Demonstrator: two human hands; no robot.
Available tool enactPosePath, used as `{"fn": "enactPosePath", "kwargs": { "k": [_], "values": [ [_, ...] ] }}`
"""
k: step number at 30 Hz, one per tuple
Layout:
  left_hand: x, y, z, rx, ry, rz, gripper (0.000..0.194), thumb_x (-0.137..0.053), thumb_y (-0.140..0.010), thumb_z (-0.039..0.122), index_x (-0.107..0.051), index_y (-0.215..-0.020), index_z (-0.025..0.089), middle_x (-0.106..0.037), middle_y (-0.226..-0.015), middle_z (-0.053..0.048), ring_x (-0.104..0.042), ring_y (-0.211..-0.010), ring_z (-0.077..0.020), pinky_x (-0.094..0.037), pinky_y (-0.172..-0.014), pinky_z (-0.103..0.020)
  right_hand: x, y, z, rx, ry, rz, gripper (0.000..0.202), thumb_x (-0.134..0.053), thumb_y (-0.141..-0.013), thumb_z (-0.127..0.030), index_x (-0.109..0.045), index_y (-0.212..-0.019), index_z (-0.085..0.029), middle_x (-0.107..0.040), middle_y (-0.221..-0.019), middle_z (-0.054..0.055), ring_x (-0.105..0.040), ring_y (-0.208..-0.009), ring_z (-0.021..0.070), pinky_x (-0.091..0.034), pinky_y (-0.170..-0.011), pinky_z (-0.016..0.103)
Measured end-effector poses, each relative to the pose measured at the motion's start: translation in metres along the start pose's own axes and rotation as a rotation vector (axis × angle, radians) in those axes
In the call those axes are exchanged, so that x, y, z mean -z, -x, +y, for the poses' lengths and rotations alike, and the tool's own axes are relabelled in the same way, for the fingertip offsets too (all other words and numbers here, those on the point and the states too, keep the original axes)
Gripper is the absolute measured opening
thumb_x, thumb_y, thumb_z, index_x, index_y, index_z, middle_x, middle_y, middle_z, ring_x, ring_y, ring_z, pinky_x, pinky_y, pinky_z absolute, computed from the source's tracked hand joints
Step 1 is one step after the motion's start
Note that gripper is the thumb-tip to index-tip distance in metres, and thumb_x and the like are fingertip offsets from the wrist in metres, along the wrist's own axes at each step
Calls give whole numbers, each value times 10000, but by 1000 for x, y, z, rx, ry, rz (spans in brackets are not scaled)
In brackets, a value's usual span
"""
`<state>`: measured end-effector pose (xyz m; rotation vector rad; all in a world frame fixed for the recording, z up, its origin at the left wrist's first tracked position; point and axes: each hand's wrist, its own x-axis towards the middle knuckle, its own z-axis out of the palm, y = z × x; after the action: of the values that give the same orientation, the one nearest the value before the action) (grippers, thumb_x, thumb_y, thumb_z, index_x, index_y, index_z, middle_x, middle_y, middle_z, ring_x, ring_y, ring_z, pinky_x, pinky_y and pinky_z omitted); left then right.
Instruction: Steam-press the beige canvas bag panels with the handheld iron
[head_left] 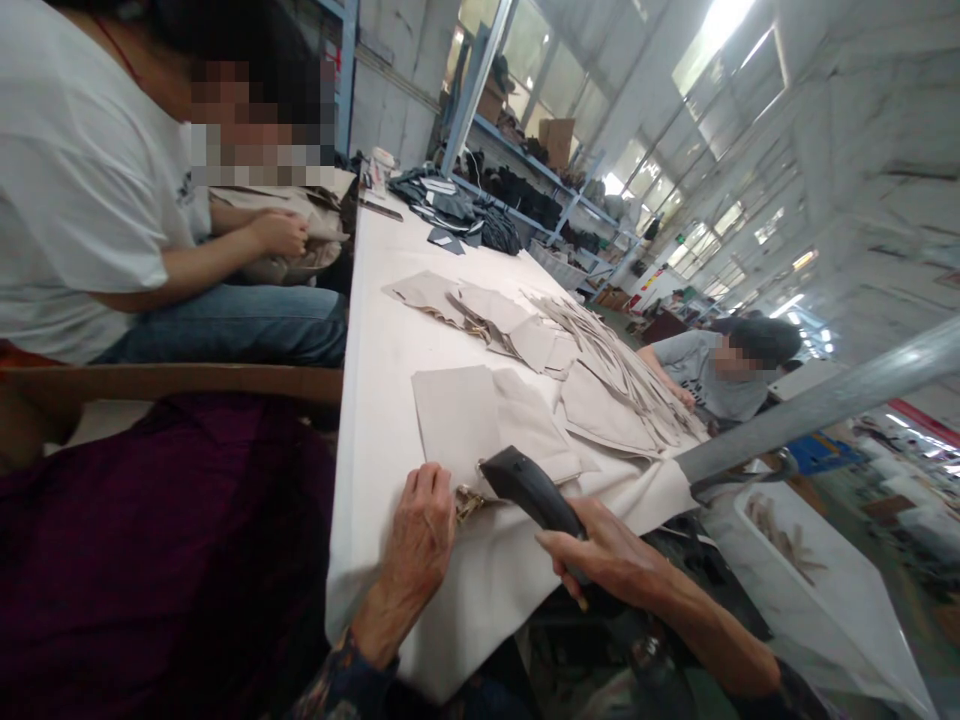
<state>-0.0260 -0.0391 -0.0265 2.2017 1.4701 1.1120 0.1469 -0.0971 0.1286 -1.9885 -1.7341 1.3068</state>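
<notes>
Tabletop, left grip curled (right grip clasping)

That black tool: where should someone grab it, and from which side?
Probably by the near end of the black tool, coming from the person's right, where the right hand holds it. Its long, curved body slants toward that hand, offering a handle-like length to wrap; the squared far end, near the left hand, is best left free.
</notes>
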Motion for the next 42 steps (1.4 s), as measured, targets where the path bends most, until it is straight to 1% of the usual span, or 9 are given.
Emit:
{"fn": "enactPosePath", "kwargs": {
  "k": [5,9,12,17,26,30,33,37,42],
  "values": [
    [2,-1,2,24,-7,-32,154,-420,-829,41,-485,-892,166,-491,-943,-89,-461,-939,-250,-449,-798,-393,-14,-15,2,-34,4,-33,230,-512,-845,-343,-505,-722,-149,-551,-504,-17,-498,-371,93,-403,-348,170],
    [3,-1,2,10,-46,-45,148,-413,-832,43,-488,-874,163,-493,-931,-94,-455,-916,-254,-441,-794,-398,-17,-35,-2,-3,6,33,253,-515,-838,-337,-495,-674,-146,-536,-489,-9,-497,-382,94,-429,-362,180],
    [2,-1,2,-12,-70,-35,137,-427,-831,53,-481,-872,172,-491,-939,-92,-456,-902,-255,-440,-788,-397,-8,-36,-7,41,-20,123,262,-524,-843,-356,-509,-691,-143,-535,-498,-11,-503,-407,98,-447,-393,193],
    [4,-1,4,-20,-76,-38,115,-410,-859,77,-470,-858,175,-491,-942,-93,-461,-895,-253,-440,-786,-398,16,-10,-2,26,-128,254,305,-529,-851,-404,-499,-694,-145,-516,-493,-20,-497,-406,94,-423,-400,188],
    [0,1,0,-78,-168,-39,43,-461,-870,137,-495,-892,148,-504,-972,-101,-473,-920,-256,-442,-827,-397,17,42,72,79,-216,267,329,-501,-880,-414,-506,-685,-148,-525,-496,-17,-500,-407,103,-418,-423,201],
    [-7,-15,21,-168,-213,-20,110,-471,-889,218,-516,-943,133,-522,-969,-111,-489,-930,-267,-439,-839,-404,10,58,113,47,-333,296,311,-504,-878,-407,-492,-703,-151,-521,-495,-23,-489,-403,99,-416,-416,196],
    [-26,-42,61,-271,-245,-109,136,-457,-891,205,-541,-963,125,-541,-1014,-122,-498,-968,-263,-430,-868,-393,7,66,140,26,-423,323,290,-508,-877,-398,-492,-729,-150,-526,-499,-23,-489,-403,101,-410,-405,192],
    [-77,-82,110,-354,-375,-263,184,-521,-839,189,-574,-988,96,-561,-1040,-144,-500,-1004,-285,-418,-869,-409,6,70,166,-13,-496,350,288,-519,-869,-414,-489,-759,-149,-524,-512,-26,-486,-411,100,-410,-412,194],
    [-130,-113,122,-154,-275,-292,243,-511,-766,104,-607,-980,42,-591,-994,-194,-518,-979,-332,-403,-809,-438,12,67,188,-61,-543,331,344,-517,-845,-491,-488,-758,-160,-532,-562,-15,-517,-451,118,-435,-449,212]
  ]
}}
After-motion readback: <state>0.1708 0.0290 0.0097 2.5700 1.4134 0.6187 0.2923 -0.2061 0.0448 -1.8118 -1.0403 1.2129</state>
